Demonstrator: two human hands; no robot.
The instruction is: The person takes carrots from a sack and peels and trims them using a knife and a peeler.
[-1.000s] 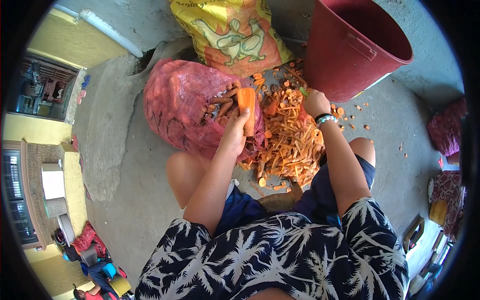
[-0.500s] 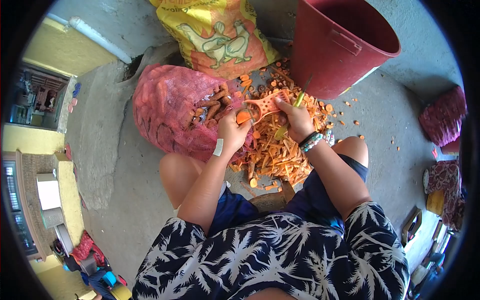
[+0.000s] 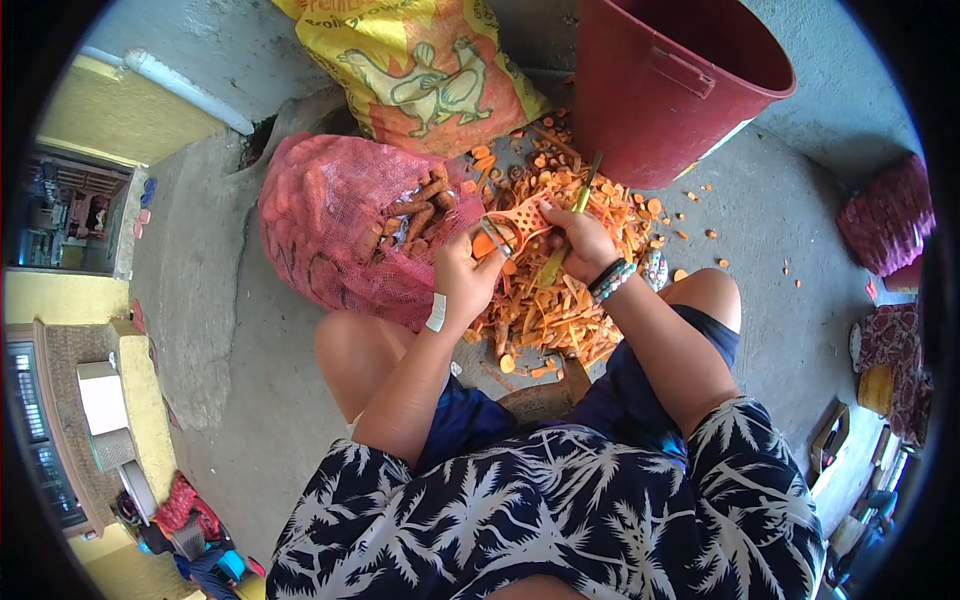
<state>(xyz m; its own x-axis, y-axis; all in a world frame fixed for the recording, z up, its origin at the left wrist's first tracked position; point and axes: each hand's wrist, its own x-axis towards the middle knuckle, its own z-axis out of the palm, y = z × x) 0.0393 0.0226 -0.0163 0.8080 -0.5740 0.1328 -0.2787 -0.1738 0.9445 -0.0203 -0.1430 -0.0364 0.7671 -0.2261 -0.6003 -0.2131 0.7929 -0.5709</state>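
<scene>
My left hand is closed around a carrot, its orange end showing beside the fingers. An orange peeler with holes in its handle is gripped in my right hand, its blade end over the carrot. The same hand also keeps a knife with a yellow-green handle, its dark blade pointing up and away. Beneath both hands spreads a heap of orange peelings with cut carrot ends. Just left of my left hand, a pink mesh sack lies open with unpeeled carrots at its mouth.
A large red bin stands behind the heap, with a yellow printed sack to its left. Purple mesh sacks are at the far right. A wall bounds the back. Scattered carrot pieces lie on the concrete floor.
The peeler's blade end has moved closer over the carrot, and my right hand has shifted slightly left and down. The camera view has shifted a little. Both hands keep their hold.
</scene>
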